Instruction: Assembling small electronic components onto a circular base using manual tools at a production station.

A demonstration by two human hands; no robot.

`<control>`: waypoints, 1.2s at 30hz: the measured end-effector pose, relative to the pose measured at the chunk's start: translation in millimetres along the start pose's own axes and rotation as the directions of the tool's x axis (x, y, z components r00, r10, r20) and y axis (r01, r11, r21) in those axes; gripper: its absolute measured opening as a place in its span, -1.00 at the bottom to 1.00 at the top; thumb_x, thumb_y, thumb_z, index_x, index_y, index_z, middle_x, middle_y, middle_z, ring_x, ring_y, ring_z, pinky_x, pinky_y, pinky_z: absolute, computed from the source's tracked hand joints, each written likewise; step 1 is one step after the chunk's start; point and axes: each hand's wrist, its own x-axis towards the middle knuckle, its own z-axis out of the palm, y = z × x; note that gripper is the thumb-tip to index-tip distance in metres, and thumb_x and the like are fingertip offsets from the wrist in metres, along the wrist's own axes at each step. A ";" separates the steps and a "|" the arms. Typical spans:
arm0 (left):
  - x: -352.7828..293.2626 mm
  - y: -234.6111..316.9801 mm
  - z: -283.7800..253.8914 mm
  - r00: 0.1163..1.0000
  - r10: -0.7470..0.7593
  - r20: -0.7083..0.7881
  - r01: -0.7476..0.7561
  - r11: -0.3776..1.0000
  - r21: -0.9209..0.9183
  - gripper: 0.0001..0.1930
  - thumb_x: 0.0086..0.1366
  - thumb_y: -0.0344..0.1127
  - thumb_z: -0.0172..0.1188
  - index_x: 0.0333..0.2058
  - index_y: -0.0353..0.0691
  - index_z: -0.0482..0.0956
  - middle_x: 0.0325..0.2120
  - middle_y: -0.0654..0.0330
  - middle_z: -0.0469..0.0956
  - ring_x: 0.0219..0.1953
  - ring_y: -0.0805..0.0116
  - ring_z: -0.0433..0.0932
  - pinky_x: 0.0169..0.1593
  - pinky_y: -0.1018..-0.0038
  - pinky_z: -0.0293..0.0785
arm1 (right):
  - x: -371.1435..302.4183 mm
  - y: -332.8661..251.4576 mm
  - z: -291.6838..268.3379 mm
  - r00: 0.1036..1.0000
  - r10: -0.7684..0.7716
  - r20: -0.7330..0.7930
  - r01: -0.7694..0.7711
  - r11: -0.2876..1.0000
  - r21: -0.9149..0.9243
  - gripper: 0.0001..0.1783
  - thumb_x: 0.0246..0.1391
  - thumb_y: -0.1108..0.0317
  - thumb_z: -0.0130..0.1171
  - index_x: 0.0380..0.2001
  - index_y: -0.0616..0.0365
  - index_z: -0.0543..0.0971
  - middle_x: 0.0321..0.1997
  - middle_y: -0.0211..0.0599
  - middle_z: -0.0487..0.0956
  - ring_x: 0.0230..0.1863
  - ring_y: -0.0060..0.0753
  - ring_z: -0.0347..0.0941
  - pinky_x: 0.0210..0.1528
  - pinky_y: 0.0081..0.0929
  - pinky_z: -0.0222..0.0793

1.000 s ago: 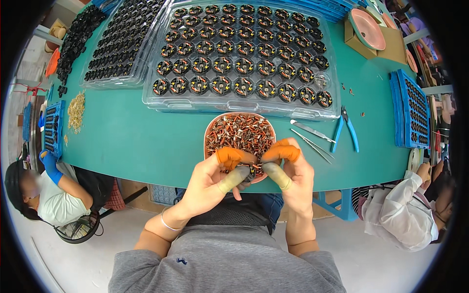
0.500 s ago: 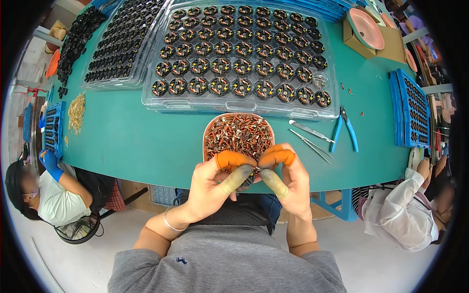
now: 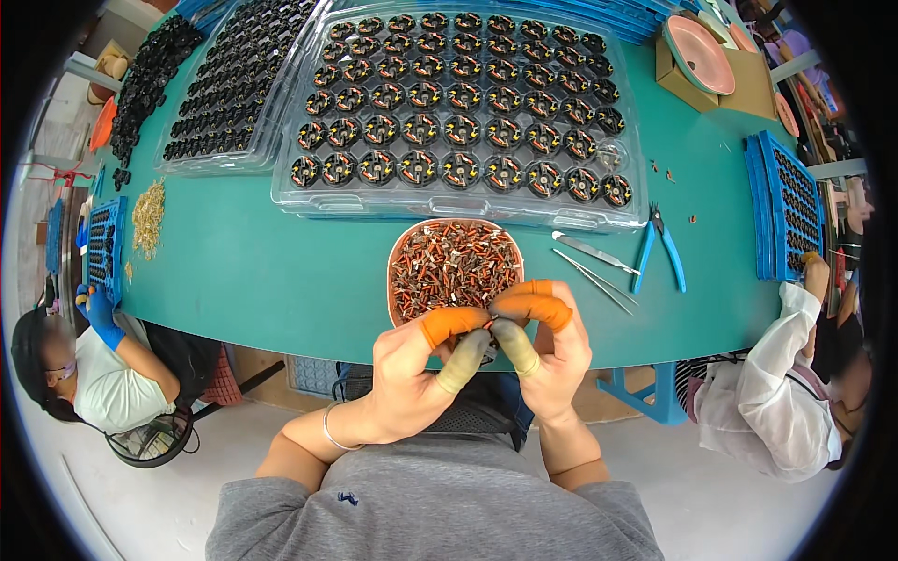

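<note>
My left hand (image 3: 421, 355) and my right hand (image 3: 543, 346) meet over the near rim of a pink tub (image 3: 389, 271) full of small red, brown and silvery pieces. Orange finger covers are on both forefingers, worn pale yellow ones on the thumbs. Closed fingertips of both hands pinch a small dark part (image 3: 488, 324) with a bit of red on it, mostly hidden behind them. Beyond the tub, a clear plastic tray (image 3: 374, 200) holds rows of round black parts with red and yellow bits.
To the right lie tweezers (image 3: 599, 252) and blue-handled pliers (image 3: 675, 257). Another clear tray (image 3: 220, 164) of black parts, a black heap (image 3: 154, 84) and small golden pieces (image 3: 147, 220) are left. Blue trays (image 3: 772, 206) stand right. One person sits at each side.
Both hands have shifted slightly, and the thumbs have moved up closer to the forefingers. The black round part seen below the fingertips before is now more hidden. The right-hand person's arm has moved toward the blue trays.
</note>
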 end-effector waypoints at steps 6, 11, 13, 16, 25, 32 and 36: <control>1.0 4.6 -1.2 0.997 0.076 -0.006 -0.074 0.985 0.158 -0.82 0.22 -0.53 0.17 -0.21 -0.47 0.50 -0.39 0.12 0.57 -0.57 0.48 0.56 -0.57 0.60 0.50 | -3.8 6.4 5.0 0.984 -0.177 -0.027 0.171 0.972 -0.163 -0.80 -0.07 0.52 0.30 -0.33 0.30 0.53 -0.24 -0.20 0.48 -0.31 -0.43 0.38 -0.24 -0.55 0.30; -0.2 6.1 -3.2 1.000 -0.007 0.025 0.004 0.994 0.105 -0.77 0.22 -0.53 0.15 -0.14 -0.45 0.48 -0.36 0.09 0.57 -0.48 0.42 0.59 -0.47 0.55 0.56 | -3.0 12.0 6.4 0.944 -0.326 -0.039 0.304 0.914 -0.269 -0.84 -0.01 0.49 0.26 -0.33 0.27 0.51 -0.25 -0.21 0.45 -0.28 -0.39 0.38 -0.18 -0.49 0.32; 0.8 8.2 -2.9 0.993 -0.087 0.084 0.087 0.996 0.004 -0.72 0.24 -0.54 0.12 -0.07 -0.45 0.43 -0.29 0.07 0.55 -0.41 0.37 0.60 -0.38 0.51 0.60 | -2.1 14.9 4.1 0.965 -0.248 -0.082 0.229 0.954 -0.193 -0.83 0.02 0.49 0.23 -0.31 0.27 0.49 -0.25 -0.21 0.43 -0.27 -0.40 0.38 -0.18 -0.49 0.32; 8.9 9.6 -0.1 0.977 -0.161 0.141 0.205 0.890 -0.408 -0.61 0.28 -0.59 0.01 0.09 -0.43 0.25 -0.10 -0.02 0.47 -0.18 0.25 0.57 -0.11 0.36 0.60 | -3.1 18.7 -0.5 0.978 -0.065 -0.197 0.081 0.994 0.072 -0.84 0.11 0.47 0.09 -0.24 0.28 0.41 -0.21 -0.20 0.39 -0.22 -0.42 0.37 -0.15 -0.49 0.32; 13.3 0.3 -13.5 0.978 -0.090 0.186 0.134 0.961 -0.241 -0.53 0.25 -0.66 0.01 0.15 -0.44 0.20 0.04 -0.03 0.38 -0.04 0.19 0.52 0.00 0.33 0.53 | 1.4 6.1 -12.0 1.000 0.017 0.012 -0.018 0.999 0.033 -0.84 0.03 0.49 0.21 -0.29 0.22 0.50 -0.21 -0.27 0.45 -0.24 -0.41 0.36 -0.18 -0.52 0.31; 13.5 0.6 -14.6 0.975 -0.150 0.163 0.170 0.979 -0.109 -0.48 0.19 -0.61 0.15 0.13 -0.40 0.27 0.00 0.06 0.44 -0.13 0.33 0.56 -0.13 0.49 0.57 | 2.3 -4.0 -9.2 0.999 0.012 0.048 -0.008 0.995 -0.098 -0.84 -0.01 0.50 0.24 -0.33 0.26 0.49 -0.23 -0.25 0.41 -0.19 -0.40 0.34 -0.06 -0.48 0.25; 16.6 1.4 -13.2 0.993 -0.013 0.116 0.014 1.000 -0.003 -0.50 0.13 -0.57 0.25 0.08 -0.38 0.38 -0.11 0.12 0.50 -0.24 0.46 0.56 -0.27 0.59 0.53 | 2.5 -4.3 -7.7 1.000 -0.017 0.012 0.018 0.990 -0.138 -0.84 -0.02 0.50 0.24 -0.33 0.25 0.49 -0.26 -0.26 0.42 -0.21 -0.40 0.34 -0.08 -0.49 0.25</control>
